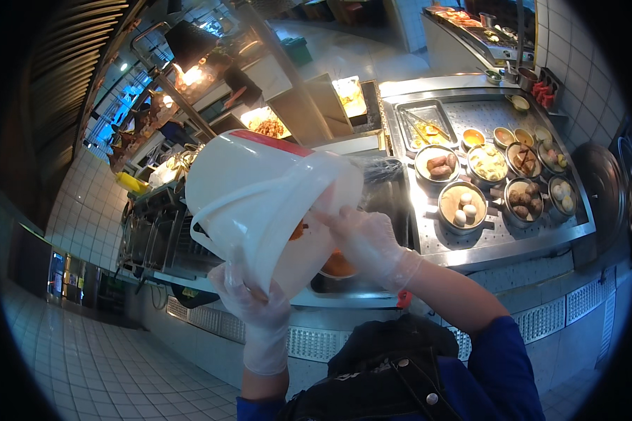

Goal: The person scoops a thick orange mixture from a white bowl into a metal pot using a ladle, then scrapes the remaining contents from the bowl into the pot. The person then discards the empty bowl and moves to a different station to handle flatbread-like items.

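Observation:
A large white plastic bucket (231, 179) with a red patch on its side is tipped over on its side, its mouth towards the lower right. My left hand (253, 292), in a clear disposable glove, grips the bucket's lower rim. My right hand (371, 242), gloved too, is at the mouth with its fingertips reaching inside; whether they hold something is hidden. Some orange-brown food (297, 230) clings to the bucket's inner wall. Below the mouth, a container of orange-red food (339, 263) is partly covered by the bucket and my right hand.
To the right, a perforated steel counter (453, 250) carries several round pots, one with eggs (463, 210), one with sweet potatoes (441, 167). A steel tray with tongs (426, 126) lies behind them. Fryer baskets (155, 239) stand left. Beyond the counter is a person (242, 87).

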The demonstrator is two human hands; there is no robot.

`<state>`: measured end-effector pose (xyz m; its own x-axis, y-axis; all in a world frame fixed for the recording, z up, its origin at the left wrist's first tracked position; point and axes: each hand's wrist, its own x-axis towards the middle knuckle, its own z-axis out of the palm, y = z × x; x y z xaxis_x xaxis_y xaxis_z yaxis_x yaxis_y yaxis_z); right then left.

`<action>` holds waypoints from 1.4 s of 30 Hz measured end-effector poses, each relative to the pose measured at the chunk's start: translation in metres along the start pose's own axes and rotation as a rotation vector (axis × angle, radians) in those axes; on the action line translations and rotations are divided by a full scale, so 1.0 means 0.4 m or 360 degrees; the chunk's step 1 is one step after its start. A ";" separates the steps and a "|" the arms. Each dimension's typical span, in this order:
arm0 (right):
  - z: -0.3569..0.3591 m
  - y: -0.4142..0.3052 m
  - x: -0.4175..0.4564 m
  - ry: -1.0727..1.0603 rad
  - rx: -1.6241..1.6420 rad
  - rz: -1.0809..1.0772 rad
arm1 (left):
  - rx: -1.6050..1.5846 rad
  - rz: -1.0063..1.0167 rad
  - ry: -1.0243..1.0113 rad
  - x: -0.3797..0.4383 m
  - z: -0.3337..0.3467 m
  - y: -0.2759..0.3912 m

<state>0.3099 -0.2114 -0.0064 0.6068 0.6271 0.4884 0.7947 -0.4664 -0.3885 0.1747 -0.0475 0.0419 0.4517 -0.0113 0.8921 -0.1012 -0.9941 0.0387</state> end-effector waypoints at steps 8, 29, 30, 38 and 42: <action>-0.009 0.013 -0.038 0.0016 0.0130 -0.0095 | -0.0093 0.0070 0.0028 -0.029 0.017 -0.009; -0.082 0.058 -0.183 0.0145 0.0049 -0.0003 | 0.0005 0.0267 -0.0066 -0.031 0.041 0.023; -0.082 0.056 -0.184 0.0170 0.0036 -0.0010 | -0.0003 0.0270 -0.0065 -0.035 0.040 0.022; -0.070 0.057 -0.191 0.0173 0.0057 -0.0032 | 0.0034 0.0274 -0.0043 -0.050 0.041 0.007; -0.073 0.051 -0.195 0.0119 0.0060 -0.0015 | 0.0017 0.0248 -0.0036 -0.052 0.041 0.007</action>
<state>0.2793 -0.2881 -0.0294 0.6000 0.5823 0.5485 0.8000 -0.4360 -0.4123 0.1794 -0.0518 0.0160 0.4510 -0.1677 0.8766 -0.1621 -0.9812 -0.1043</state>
